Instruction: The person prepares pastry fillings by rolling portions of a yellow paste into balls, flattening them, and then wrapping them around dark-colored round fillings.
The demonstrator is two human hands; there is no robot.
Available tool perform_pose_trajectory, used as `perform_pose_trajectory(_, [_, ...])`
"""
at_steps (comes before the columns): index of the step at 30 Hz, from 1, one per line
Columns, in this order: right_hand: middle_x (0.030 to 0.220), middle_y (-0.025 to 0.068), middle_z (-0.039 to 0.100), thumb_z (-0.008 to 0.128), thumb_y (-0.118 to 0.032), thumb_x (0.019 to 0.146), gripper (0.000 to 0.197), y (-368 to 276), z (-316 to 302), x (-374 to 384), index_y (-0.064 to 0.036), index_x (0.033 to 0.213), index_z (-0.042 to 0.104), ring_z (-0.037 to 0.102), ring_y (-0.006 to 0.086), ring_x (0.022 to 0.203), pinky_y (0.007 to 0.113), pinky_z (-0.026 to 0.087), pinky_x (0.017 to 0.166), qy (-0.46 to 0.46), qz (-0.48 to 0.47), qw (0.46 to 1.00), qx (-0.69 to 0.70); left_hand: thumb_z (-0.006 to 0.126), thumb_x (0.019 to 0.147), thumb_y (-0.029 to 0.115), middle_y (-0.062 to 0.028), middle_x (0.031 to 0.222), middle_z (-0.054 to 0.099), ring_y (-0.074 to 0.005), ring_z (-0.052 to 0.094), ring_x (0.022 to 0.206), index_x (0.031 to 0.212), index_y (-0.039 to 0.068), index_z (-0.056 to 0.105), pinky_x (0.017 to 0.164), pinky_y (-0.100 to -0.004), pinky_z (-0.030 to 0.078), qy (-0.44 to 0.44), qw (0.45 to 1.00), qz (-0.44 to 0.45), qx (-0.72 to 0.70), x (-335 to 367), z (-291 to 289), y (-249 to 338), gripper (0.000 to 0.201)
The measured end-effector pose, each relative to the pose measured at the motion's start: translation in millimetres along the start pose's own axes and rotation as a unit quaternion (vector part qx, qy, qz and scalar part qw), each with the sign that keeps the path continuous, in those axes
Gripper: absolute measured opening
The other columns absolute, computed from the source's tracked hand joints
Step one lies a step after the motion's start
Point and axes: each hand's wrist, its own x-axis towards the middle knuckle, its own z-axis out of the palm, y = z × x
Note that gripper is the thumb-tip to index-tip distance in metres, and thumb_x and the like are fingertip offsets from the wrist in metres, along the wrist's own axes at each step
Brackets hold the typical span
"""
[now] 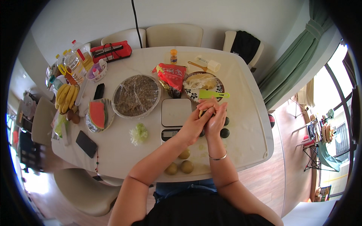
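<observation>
Above the table, just right of the kitchen scale point(176, 113), my left hand point(196, 124) and my right hand point(216, 118) are cupped together. Between the palms a little of a yellowish dough piece point(203, 112) shows; most of it is hidden by my fingers. Dark green balls point(224, 133) lie beside and partly behind my hands. Closer to me, partly under my left forearm, sit three tan dough balls point(186, 167). Beyond my hands is a patterned plate point(191, 94) with pale dough point(201, 81) under plastic wrap, and a lime-green scraper point(213, 94) lies across it.
Left of the scale stands a large film-covered bowl point(136, 96) of dark brown mash. A red bag point(171, 75), small orange-capped jar point(173, 56) and wooden spoon point(197, 66) are behind. Watermelon point(97, 114), bananas point(67, 97), oil bottles point(75, 66) and a phone point(86, 144) fill the left side.
</observation>
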Motion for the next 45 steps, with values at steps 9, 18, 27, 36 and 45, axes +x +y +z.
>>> perform_pose_trajectory(9, [0.086,0.0071,0.071,0.032,-0.040,0.104,0.057,-12,-10,12,-0.0022,0.087,0.071,0.065,0.0247,0.097,0.043,0.023,0.112,-0.161,0.035,0.986,-0.032,0.051,0.102,0.030,-0.0026,0.109,0.056,-0.0099,0.057,0.099,0.121,0.008,0.048,0.082,-0.0255,0.050,-0.074,0.987,0.008,0.144,8,-24,24,0.029])
perform_pose_trajectory(18, [0.084,0.0114,0.071,0.015,-0.040,0.106,0.072,0,3,-3,0.0012,0.080,0.068,0.067,0.0246,0.100,0.044,0.018,0.116,0.069,0.070,0.995,-0.023,0.050,0.102,0.021,-0.0048,0.123,0.055,-0.0156,0.054,0.115,0.131,0.005,0.045,0.100,-0.0346,0.044,-0.058,0.996,0.020,-0.067,1,-8,4,0.033])
perform_pose_trajectory(27, [0.087,0.0113,0.072,0.006,-0.052,0.102,0.086,-5,-18,17,-0.0007,0.086,0.073,0.068,0.0258,0.096,0.049,0.012,0.117,-0.195,-0.091,0.972,-0.089,0.052,0.101,0.016,-0.0050,0.122,0.056,-0.0155,0.056,0.114,0.129,0.007,0.048,0.097,-0.0347,0.046,-0.113,0.991,-0.054,0.040,6,-26,27,0.030])
perform_pose_trajectory(36, [0.071,0.0098,0.068,0.010,-0.050,0.103,0.081,3,-8,6,-0.0030,0.061,0.060,0.069,0.0264,0.085,0.048,0.019,0.115,0.024,0.056,0.998,-0.003,0.042,0.105,0.029,-0.0024,0.126,0.054,-0.0130,0.055,0.112,0.130,0.009,0.049,0.094,-0.0323,0.046,-0.068,0.998,0.004,-0.018,9,-16,-4,0.033])
perform_pose_trajectory(45, [0.092,0.0126,0.071,0.018,-0.040,0.106,0.067,5,-13,8,0.0011,0.086,0.067,0.065,0.0232,0.093,0.044,0.022,0.115,-0.103,-0.013,0.993,-0.051,0.037,0.106,0.031,-0.0046,0.130,0.052,-0.0153,0.052,0.118,0.134,0.008,0.045,0.102,-0.0353,0.042,-0.106,0.991,-0.023,0.075,13,-28,16,0.038])
